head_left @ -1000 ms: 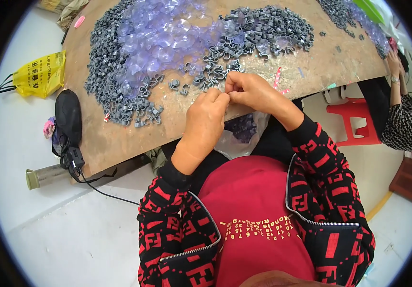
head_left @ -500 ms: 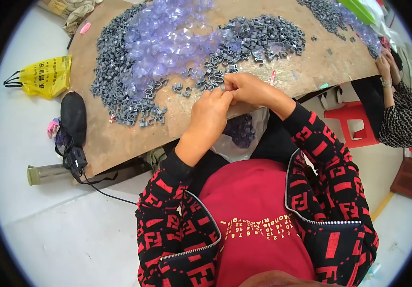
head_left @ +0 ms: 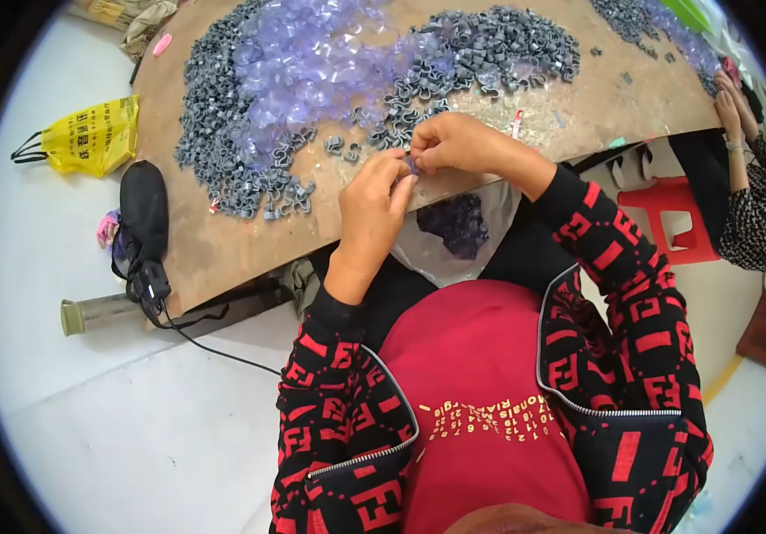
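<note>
Purple piece (head_left: 413,166), between left hand (head_left: 376,198) and right hand (head_left: 461,142), by worktop's (head_left: 222,252) near edge. Right fingers (head_left: 424,145) pinch it; left grip unclear.

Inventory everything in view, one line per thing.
Table: one, brown, centre
Clips: many, grey, on table
Discs: many, clear purple, among clips
Purple piece: one, purple, above table's near edge
Clear bag: one, clear, below near edge
Yellow bag: one, yellow, left
Case: one, black, table's left edge
Cylinder: one, grey with olive end, lower left
Pink piece: one, pink, table's far left
Green item: one, green, top right
Stool: one, red, right
Co-worker's hands: two, bare, far right
Shirt: one, red, lower middle
Right hand: one, bare, holding purple piece
Left hand: one, bare, beside right hand
</note>
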Action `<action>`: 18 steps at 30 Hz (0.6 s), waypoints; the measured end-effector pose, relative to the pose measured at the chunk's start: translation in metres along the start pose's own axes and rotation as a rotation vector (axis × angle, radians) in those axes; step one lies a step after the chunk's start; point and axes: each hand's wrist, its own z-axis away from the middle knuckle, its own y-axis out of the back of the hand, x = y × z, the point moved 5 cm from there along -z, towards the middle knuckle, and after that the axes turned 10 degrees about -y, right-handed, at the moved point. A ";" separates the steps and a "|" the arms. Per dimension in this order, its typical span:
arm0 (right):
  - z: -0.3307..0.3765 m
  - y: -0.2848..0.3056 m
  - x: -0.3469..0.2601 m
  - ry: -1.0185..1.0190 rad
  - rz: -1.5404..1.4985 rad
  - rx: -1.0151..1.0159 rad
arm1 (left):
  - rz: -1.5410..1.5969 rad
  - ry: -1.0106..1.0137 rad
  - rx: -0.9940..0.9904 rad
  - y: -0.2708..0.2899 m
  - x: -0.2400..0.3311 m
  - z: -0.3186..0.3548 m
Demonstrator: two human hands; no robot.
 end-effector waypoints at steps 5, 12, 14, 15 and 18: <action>-0.002 0.001 -0.002 -0.018 -0.044 -0.031 | -0.054 -0.047 -0.019 0.003 0.000 -0.003; -0.005 -0.001 -0.007 -0.084 0.123 -0.074 | -0.130 -0.019 -0.112 0.002 0.002 -0.006; -0.005 0.001 -0.010 -0.080 0.107 -0.086 | -0.139 -0.040 -0.102 0.002 0.003 -0.007; -0.005 0.001 -0.012 -0.089 0.109 -0.099 | -0.171 -0.051 -0.116 0.001 0.005 -0.008; -0.006 0.001 -0.008 -0.099 0.066 -0.094 | -0.230 -0.092 -0.118 -0.001 0.009 -0.007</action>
